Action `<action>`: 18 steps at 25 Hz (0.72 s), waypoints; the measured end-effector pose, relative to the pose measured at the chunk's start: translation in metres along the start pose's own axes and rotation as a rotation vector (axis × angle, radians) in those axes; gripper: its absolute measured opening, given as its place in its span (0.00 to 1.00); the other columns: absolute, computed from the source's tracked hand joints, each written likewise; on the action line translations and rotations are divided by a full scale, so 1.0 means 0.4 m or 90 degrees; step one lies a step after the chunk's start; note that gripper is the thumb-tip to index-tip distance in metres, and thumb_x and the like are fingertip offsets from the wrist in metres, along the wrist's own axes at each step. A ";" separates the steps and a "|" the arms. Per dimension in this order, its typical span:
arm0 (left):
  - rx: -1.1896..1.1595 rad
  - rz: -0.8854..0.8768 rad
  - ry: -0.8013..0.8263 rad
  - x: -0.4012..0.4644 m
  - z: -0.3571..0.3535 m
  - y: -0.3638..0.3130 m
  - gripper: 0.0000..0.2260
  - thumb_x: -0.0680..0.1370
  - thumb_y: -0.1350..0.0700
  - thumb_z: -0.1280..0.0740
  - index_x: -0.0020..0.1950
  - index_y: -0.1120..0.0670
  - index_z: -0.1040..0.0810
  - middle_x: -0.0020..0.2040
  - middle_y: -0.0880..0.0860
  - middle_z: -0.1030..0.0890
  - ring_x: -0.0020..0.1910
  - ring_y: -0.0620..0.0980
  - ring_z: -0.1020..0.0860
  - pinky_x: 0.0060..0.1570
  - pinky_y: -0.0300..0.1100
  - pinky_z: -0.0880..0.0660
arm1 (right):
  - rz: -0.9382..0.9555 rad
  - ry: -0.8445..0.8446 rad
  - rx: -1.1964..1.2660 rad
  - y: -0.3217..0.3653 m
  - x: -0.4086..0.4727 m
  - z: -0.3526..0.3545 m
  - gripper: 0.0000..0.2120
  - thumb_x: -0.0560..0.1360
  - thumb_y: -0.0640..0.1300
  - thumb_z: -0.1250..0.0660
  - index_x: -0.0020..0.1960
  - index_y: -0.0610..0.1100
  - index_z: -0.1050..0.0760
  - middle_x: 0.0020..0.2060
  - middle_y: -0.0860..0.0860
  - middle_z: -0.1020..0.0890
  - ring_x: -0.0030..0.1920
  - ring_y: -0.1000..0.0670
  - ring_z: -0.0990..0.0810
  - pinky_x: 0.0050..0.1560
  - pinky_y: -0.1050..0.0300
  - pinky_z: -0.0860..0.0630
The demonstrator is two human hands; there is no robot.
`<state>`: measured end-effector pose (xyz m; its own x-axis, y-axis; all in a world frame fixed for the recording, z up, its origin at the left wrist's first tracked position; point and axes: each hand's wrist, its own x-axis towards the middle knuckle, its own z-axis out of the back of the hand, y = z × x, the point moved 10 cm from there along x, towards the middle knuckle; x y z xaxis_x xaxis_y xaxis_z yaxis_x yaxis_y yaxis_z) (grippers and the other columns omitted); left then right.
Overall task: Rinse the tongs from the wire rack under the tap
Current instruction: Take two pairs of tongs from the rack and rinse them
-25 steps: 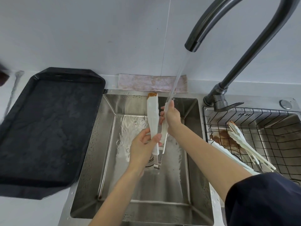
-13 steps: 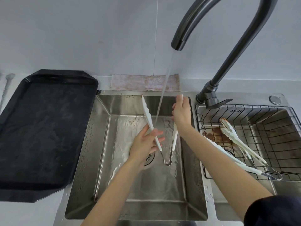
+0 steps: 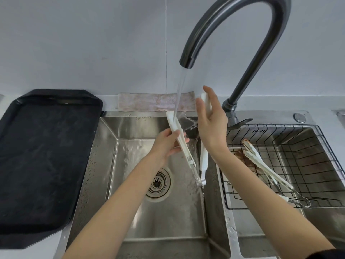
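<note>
Head view looks down on a pale desk (image 3: 11,255) carrying a black tray (image 3: 43,165) at left, a steel sink (image 3: 149,221) in the middle with open basin around its drain (image 3: 158,183), and a wire rack (image 3: 298,165) holding more tongs at right. Water from the dark tap (image 3: 242,34) strikes the white tongs (image 3: 183,148), spread in a V above the basin. Left hand (image 3: 168,144) fingers pinch one arm; right hand (image 3: 211,126) fingers loosely wrap the other.

Right tong arm (image 3: 203,157): middle hidden behind right hand (image 3: 211,126).
Black tray (image 3: 43,165): left side cut off by frame edge.
</note>
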<state>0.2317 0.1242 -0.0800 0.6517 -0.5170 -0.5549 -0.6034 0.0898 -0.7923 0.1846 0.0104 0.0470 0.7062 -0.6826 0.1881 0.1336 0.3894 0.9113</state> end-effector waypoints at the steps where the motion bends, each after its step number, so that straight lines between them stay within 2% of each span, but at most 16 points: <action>1: 0.003 -0.009 -0.006 0.004 -0.002 -0.016 0.14 0.80 0.59 0.42 0.63 0.61 0.30 0.51 0.56 0.21 0.46 0.52 0.19 0.38 0.40 0.20 | 0.004 -0.002 0.005 0.003 0.001 0.005 0.20 0.79 0.50 0.42 0.70 0.47 0.34 0.16 0.58 0.34 0.19 0.59 0.35 0.24 0.72 0.38; 4: -0.006 -0.048 -0.023 0.013 -0.004 -0.059 0.14 0.80 0.58 0.43 0.64 0.60 0.31 0.53 0.58 0.21 0.44 0.53 0.19 0.35 0.40 0.19 | 0.014 -0.015 0.010 0.008 -0.002 0.020 0.20 0.79 0.51 0.43 0.69 0.48 0.33 0.21 0.60 0.37 0.22 0.62 0.36 0.27 0.73 0.37; 6: -0.005 -0.069 -0.017 0.017 -0.007 -0.079 0.15 0.80 0.56 0.43 0.64 0.59 0.31 0.54 0.58 0.21 0.46 0.54 0.19 0.37 0.42 0.19 | 0.010 -0.027 0.026 0.000 -0.008 0.030 0.19 0.79 0.51 0.43 0.68 0.49 0.33 0.19 0.59 0.34 0.21 0.61 0.35 0.26 0.74 0.36; 7: -0.003 -0.074 -0.007 0.017 -0.010 -0.082 0.15 0.80 0.55 0.42 0.64 0.58 0.30 0.53 0.57 0.20 0.47 0.54 0.19 0.39 0.42 0.19 | 0.002 -0.030 0.035 -0.010 -0.009 0.032 0.19 0.79 0.51 0.44 0.69 0.49 0.33 0.18 0.59 0.32 0.20 0.60 0.35 0.26 0.74 0.36; 9: -0.032 -0.069 0.011 0.012 -0.016 -0.082 0.14 0.79 0.53 0.41 0.62 0.57 0.28 0.48 0.54 0.20 0.44 0.51 0.19 0.36 0.39 0.19 | -0.044 -0.028 0.063 -0.047 -0.007 0.030 0.19 0.80 0.51 0.47 0.69 0.49 0.34 0.20 0.60 0.31 0.21 0.61 0.33 0.27 0.72 0.36; 11: -0.104 -0.049 0.019 0.008 -0.011 -0.079 0.09 0.78 0.53 0.38 0.55 0.56 0.26 0.44 0.53 0.23 0.39 0.49 0.21 0.32 0.37 0.20 | -0.127 -0.019 0.110 -0.103 0.000 0.018 0.20 0.80 0.51 0.49 0.71 0.50 0.36 0.28 0.58 0.29 0.23 0.61 0.32 0.29 0.69 0.34; 13: -0.172 -0.034 0.038 0.005 -0.006 -0.080 0.05 0.77 0.53 0.37 0.49 0.54 0.27 0.41 0.51 0.26 0.36 0.46 0.22 0.33 0.37 0.21 | -0.245 -0.002 0.193 -0.177 -0.002 -0.009 0.20 0.81 0.52 0.50 0.71 0.51 0.37 0.34 0.54 0.28 0.25 0.59 0.33 0.24 0.67 0.33; 16: -0.269 -0.024 0.097 -0.007 -0.018 -0.095 0.03 0.76 0.55 0.35 0.44 0.53 0.26 0.38 0.50 0.26 0.32 0.43 0.24 0.31 0.35 0.23 | -0.441 0.011 0.371 -0.280 -0.037 -0.061 0.19 0.81 0.52 0.50 0.69 0.49 0.36 0.36 0.49 0.28 0.24 0.57 0.36 0.19 0.68 0.36; 18: -0.310 -0.026 0.141 -0.017 -0.042 -0.112 0.03 0.74 0.56 0.35 0.45 0.54 0.26 0.36 0.49 0.24 0.30 0.42 0.24 0.30 0.34 0.24 | -0.565 0.022 0.490 -0.327 -0.079 -0.106 0.18 0.81 0.51 0.50 0.68 0.47 0.35 0.36 0.48 0.29 0.21 0.57 0.36 0.17 0.68 0.38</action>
<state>0.2465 0.1096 -0.0365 0.5988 -0.6836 -0.4173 -0.7568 -0.3124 -0.5741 0.1742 0.0073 -0.0937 0.5970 -0.5042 -0.6240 0.1415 -0.6994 0.7006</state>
